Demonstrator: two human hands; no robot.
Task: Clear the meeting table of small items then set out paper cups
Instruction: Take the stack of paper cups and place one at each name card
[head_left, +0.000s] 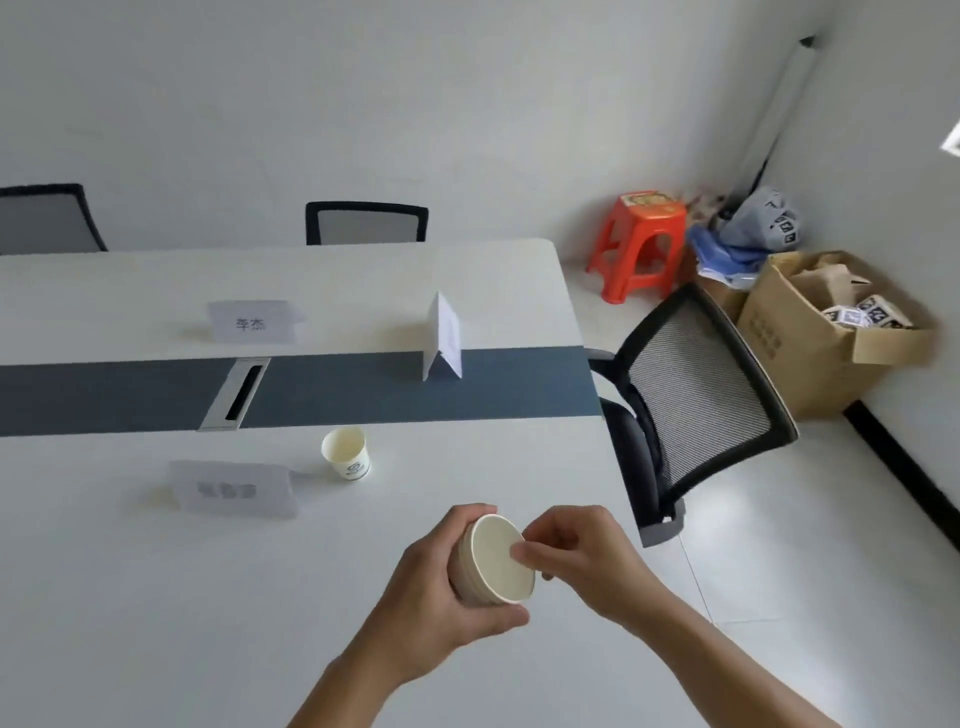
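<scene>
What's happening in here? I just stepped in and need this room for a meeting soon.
A person is setting out paper cups. The left hand holds a stack of cups above the meeting table, while the right hand pinches the rim of the top one, apparently to pull it free. One cup already stands upright beside a name card. Two more name cards sit farther along.

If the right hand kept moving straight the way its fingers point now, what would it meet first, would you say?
The right hand points left at the stack of paper cups held in the left hand. Its fingertips already sit at the top cup's rim, so it meets that first.
</scene>
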